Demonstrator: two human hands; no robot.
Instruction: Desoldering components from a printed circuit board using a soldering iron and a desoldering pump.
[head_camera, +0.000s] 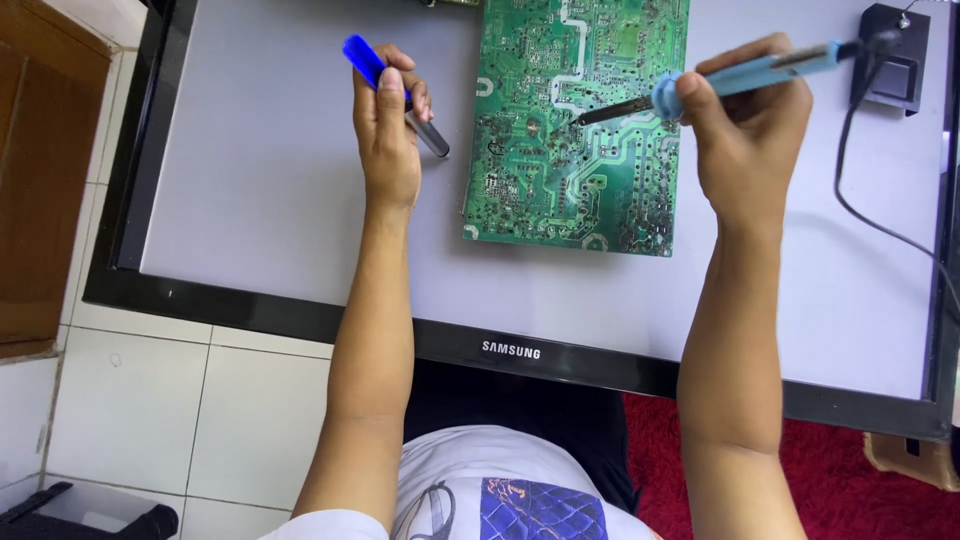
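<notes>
- A brown wooden cabinet (40, 170) stands at the far left edge, above white floor tiles (150, 400).
- A flat display panel (250, 200) with a black frame lies face up and fills most of the view; its pale grey screen carries everything else.
- The left hand (388, 130) hovers over the screen, left of the board, fingers curled shut round a desoldering pump (395, 95). The pump's blue plunger end points up and to the left; its dark grey nozzle points down and to the right, just short of the board's left edge.
- A green circuit board (570, 130) lies solder side up on the upper middle of the screen, its silver traces showing.
- The right hand (745, 125) sits right of the board, closed in a pen-like grip on the light blue handle of a soldering iron (720, 80). The iron's dark metal tip reaches left and touches the board near its centre.
- The iron's black cord (850, 190) loops down across the screen at the right.
- A small black block (895, 55) rests in the screen's upper right corner.
- Red carpet (860, 480) shows below the frame at the right.
</notes>
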